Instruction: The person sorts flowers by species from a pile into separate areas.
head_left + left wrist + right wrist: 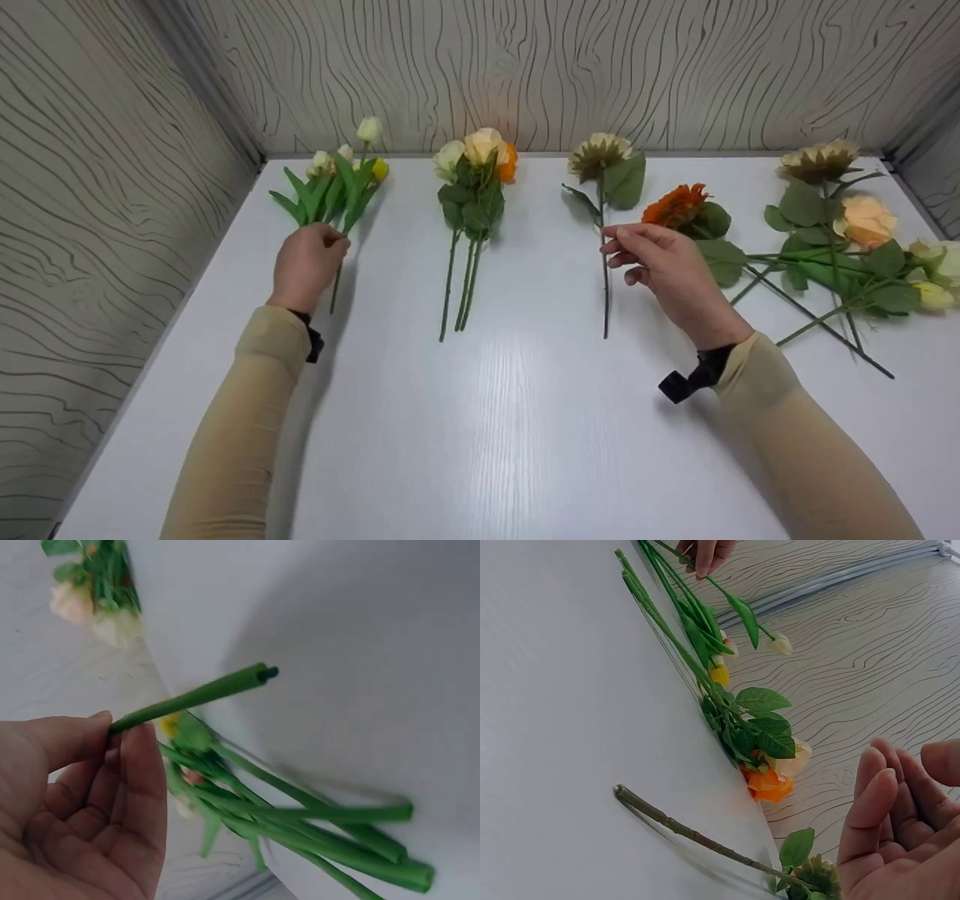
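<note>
My left hand (306, 264) pinches the stem of a white tulip (369, 130) between thumb and fingers, at the back left. In the left wrist view the cut end of that stem (202, 695) sticks out past the fingertips, over several other tulips (337, 840) lying together on the table. The fingers of my right hand (667, 274) are loosely bent and hold nothing. They hover beside the stem of a cream daisy-like flower (600, 155), which lies with its head toward the back wall. The right wrist view shows this flower's stem (697, 838) apart from the fingers.
Between my hands lies a bunch of roses (484, 146), cream and orange. Right of my right hand are an orange gerbera (675, 204) and a loose pile with a peach rose (866, 221), another cream daisy-like flower (817, 160) and crossing stems. A patterned wall (525, 75) stands behind the white table (480, 435).
</note>
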`<state>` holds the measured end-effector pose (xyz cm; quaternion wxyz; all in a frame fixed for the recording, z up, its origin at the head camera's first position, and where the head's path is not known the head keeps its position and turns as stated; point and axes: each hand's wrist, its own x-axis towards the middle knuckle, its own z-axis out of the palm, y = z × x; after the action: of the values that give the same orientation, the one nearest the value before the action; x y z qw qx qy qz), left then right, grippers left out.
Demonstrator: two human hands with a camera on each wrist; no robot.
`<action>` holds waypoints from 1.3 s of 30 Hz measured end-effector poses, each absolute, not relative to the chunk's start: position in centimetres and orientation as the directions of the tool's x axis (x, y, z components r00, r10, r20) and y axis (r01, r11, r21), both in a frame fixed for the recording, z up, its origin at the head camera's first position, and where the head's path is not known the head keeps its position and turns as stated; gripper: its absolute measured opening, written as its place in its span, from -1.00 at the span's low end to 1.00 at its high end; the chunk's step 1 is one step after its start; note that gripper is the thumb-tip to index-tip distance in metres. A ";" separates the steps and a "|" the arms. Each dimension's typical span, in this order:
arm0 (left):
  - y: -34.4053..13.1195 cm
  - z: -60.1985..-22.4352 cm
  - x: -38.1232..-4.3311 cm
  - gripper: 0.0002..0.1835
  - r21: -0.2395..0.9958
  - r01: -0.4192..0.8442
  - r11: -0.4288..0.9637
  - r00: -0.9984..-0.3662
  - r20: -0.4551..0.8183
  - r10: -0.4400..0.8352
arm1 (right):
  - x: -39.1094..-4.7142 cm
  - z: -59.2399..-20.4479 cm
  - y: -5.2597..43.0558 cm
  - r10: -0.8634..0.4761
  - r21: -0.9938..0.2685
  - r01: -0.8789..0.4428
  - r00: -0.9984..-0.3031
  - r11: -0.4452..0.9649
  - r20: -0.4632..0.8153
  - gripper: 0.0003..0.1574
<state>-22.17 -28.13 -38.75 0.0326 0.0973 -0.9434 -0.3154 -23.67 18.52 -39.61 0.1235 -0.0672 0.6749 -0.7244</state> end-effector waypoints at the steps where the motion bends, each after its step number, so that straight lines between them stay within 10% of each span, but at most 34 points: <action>1: -28.6 -38.8 -22.3 -0.71 0.594 -0.172 0.786 -0.977 0.000 -0.213 | -23.6 -39.6 18.5 -0.270 -0.994 0.089 -0.960 -0.059 -0.070 -0.48; 28: -28.9 -40.4 -24.0 -0.72 0.509 -0.236 0.828 -0.965 -0.023 -0.261 | -23.2 -39.7 18.3 -0.260 -0.995 0.088 -0.963 -0.047 -0.073 -0.56; 39: -25.5 -39.8 -24.2 -0.56 0.496 -0.022 0.868 -0.982 0.151 -0.111 | -23.9 -40.3 19.4 -0.253 -0.962 0.038 -0.961 0.270 -0.109 -0.43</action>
<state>-24.22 -25.50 -39.76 0.0878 0.0346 -0.9624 -0.2546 -23.90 19.41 -40.33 0.1209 -0.0682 0.7877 -0.6002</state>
